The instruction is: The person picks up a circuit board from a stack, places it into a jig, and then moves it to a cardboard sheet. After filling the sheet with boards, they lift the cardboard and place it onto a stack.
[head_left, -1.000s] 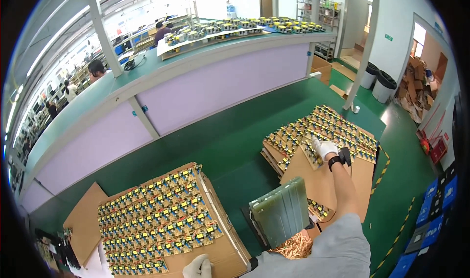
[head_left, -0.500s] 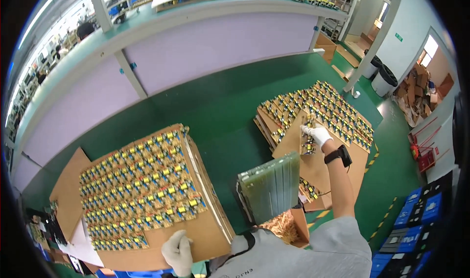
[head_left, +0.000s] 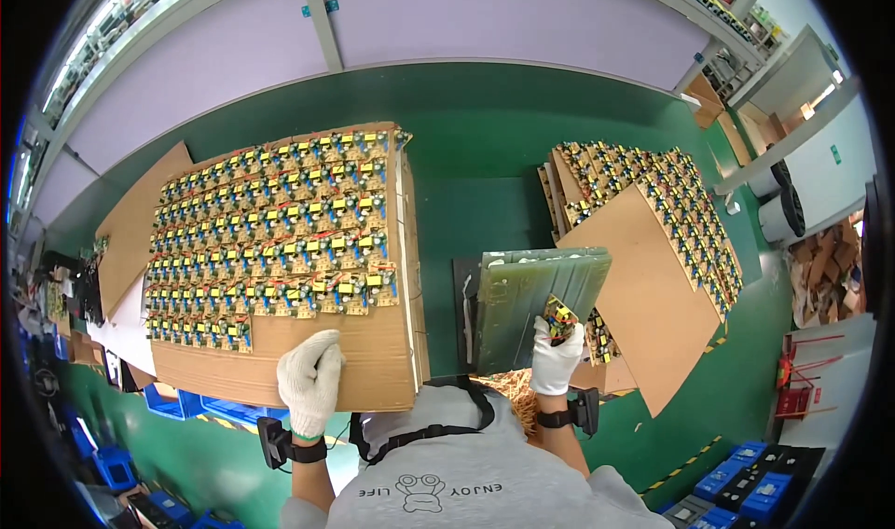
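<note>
My right hand (head_left: 554,361), in a white glove, is closed on a small circuit board (head_left: 560,318) with yellow components. It holds the board against the front of a green translucent ribbed block (head_left: 522,291), whether touching I cannot tell. My left hand (head_left: 310,380), in a knitted glove, is curled shut over the bare near part of a cardboard sheet (head_left: 364,347), with nothing visible in it. Rows of similar circuit boards (head_left: 270,221) cover most of that sheet.
On the right, more circuit boards (head_left: 685,217) lie on stacked cardboard, with a bare cardboard sheet (head_left: 643,296) slanted across. Shredded packing material (head_left: 516,389) lies beside my body. The green table (head_left: 475,137) runs back to a pale purple panel (head_left: 503,26). Blue bins (head_left: 214,408) stand below left.
My right hand has come back from the right-hand stack to the green block, carrying a circuit board. The view has turned right and down. My left hand stays curled by the left cardboard.
</note>
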Demonstrator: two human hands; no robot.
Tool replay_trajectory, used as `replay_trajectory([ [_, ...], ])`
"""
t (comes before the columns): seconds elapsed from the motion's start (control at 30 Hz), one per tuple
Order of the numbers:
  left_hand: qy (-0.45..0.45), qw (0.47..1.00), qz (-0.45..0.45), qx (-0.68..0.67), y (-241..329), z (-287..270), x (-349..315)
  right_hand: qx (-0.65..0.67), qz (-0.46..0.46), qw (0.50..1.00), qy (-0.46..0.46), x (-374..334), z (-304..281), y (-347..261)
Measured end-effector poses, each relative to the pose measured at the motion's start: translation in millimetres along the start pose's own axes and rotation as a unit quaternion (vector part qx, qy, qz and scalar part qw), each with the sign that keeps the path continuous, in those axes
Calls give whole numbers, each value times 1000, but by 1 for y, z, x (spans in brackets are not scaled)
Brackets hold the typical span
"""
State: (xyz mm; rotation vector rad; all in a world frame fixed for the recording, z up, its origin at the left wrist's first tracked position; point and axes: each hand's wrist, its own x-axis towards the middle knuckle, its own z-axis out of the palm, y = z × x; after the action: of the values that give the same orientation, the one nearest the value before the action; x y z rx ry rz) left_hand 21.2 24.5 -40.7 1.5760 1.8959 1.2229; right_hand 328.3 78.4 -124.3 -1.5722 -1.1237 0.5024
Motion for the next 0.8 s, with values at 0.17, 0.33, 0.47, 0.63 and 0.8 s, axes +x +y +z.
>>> replay_trajectory([
  [0.17,28,998,-41,38,4,5,-3,-14,-5,999,44,1,13,9],
  [0.33,26,997,-64,41,0,8,-2,86,18,996,12,9,7,13],
  [0.47,33,997,17,61,-9,10,-3,230,74,970,-27,13,2,17],
  [0.63,55,994,52,76,-13,6,-6,-54,2,998,-29,30,-4,9],
  [0.8,49,996,45,60,-12,6,-8,-222,-24,971,80,14,1,19],
])
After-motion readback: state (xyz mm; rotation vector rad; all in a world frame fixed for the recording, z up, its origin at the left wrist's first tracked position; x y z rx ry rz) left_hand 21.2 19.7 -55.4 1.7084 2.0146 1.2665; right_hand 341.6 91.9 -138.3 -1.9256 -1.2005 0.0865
